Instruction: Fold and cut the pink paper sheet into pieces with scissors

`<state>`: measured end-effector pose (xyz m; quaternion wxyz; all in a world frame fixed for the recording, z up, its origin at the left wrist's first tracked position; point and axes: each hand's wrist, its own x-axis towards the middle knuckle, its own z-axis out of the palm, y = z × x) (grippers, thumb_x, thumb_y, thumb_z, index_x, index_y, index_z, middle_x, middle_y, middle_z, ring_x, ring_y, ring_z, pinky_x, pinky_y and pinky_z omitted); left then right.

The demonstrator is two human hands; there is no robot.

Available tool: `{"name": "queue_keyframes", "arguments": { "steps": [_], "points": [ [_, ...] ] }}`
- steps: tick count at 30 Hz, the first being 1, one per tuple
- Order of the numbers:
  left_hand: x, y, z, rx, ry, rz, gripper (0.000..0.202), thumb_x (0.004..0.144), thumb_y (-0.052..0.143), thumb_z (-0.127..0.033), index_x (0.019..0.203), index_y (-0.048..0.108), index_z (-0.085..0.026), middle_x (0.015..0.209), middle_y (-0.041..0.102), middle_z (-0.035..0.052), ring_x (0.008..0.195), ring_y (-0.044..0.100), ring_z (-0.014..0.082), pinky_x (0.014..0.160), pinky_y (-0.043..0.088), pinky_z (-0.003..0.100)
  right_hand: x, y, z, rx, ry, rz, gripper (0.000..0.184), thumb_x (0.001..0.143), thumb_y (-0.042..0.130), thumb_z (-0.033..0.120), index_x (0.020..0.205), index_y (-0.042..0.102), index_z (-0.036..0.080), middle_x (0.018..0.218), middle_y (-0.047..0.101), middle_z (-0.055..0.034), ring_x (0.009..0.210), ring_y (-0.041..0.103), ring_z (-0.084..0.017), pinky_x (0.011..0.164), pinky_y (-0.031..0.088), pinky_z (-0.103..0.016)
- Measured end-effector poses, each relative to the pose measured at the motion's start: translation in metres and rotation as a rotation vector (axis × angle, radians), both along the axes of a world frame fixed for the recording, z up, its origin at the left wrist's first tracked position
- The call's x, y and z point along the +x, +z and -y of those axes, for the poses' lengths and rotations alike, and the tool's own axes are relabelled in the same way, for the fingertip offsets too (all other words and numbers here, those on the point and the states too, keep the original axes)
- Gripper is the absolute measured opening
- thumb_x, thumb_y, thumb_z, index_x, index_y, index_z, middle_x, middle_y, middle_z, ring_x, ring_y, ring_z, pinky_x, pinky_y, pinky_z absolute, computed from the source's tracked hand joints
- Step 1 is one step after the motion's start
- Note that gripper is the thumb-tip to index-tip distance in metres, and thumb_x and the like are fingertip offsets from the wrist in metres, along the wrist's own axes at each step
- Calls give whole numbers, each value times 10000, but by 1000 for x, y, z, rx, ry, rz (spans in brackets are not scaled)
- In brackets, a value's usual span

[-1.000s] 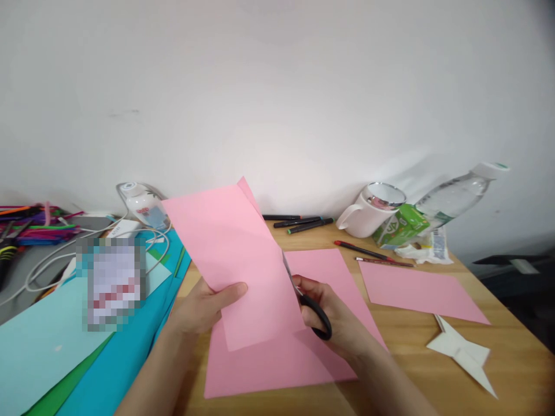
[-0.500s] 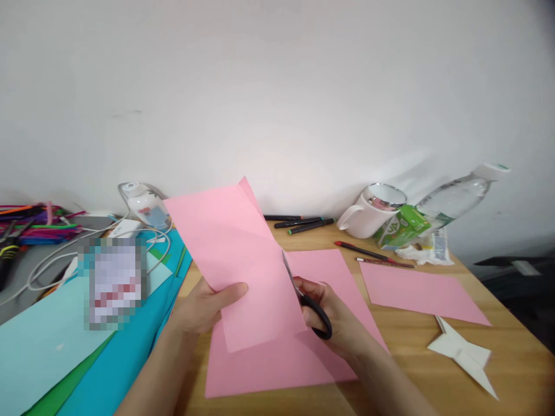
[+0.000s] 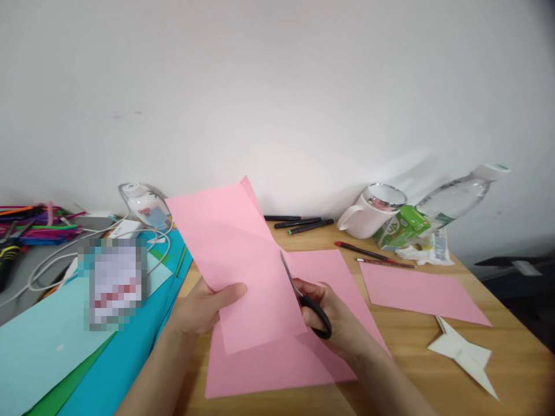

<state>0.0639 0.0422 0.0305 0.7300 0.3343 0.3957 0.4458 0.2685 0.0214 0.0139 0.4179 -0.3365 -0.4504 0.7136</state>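
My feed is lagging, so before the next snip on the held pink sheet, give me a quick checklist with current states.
1. Left hand grip on sheet: thumb on its front, lower left; ok.
2. Right hand in scissors handle: ok.
3. Scissors meet sheet's right edge: ok.
4. Left thumb apart from scissors: ok; fingers behind sheet are hidden, cannot tell.
5. Sheet tilted up from flat sheet on table: ok.
6. Cut line marked on sheet: cannot tell.
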Motion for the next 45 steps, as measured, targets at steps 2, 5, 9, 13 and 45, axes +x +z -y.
{"name": "queue_keyframes", "arguments": {
  "steps": [2,5,9,13,45],
  "points": [
    [1,1,1,0,19,-12,287,641,756,-194,921,693,-177,864,740,66,724,681,219,688,543,318,0,0,0,-2,-8,4,247,627,765,345,773,677,165,571,550,41,509,400,-88,514,306,-224],
    [1,1,1,5,7,-12,257,636,756,-189,887,701,-171,827,742,63,711,679,222,655,543,309,-1,0,0,-25,-8,-3,259,617,772,331,790,678,163,617,566,29,537,416,-95,541,326,-229],
    [0,1,1,8,16,-9,239,626,764,-183,859,710,-173,800,741,49,686,674,205,632,543,293,-1,1,0,-64,-9,-37,257,604,782,316,775,671,160,662,564,23,564,410,-93,554,328,-224],
    [-1,1,2,16,18,-19,233,627,763,-182,853,709,-167,801,740,55,694,674,213,634,541,300,-1,1,0,-65,-10,-47,260,584,796,294,766,675,152,639,562,25,550,408,-90,541,323,-221],
    [-1,3,3,26,11,-43,255,650,738,-196,899,690,-162,845,738,76,745,675,247,669,527,337,0,-2,1,-25,-19,8,208,636,745,274,812,714,167,547,537,51,498,381,-78,515,317,-216]
  ]
}}
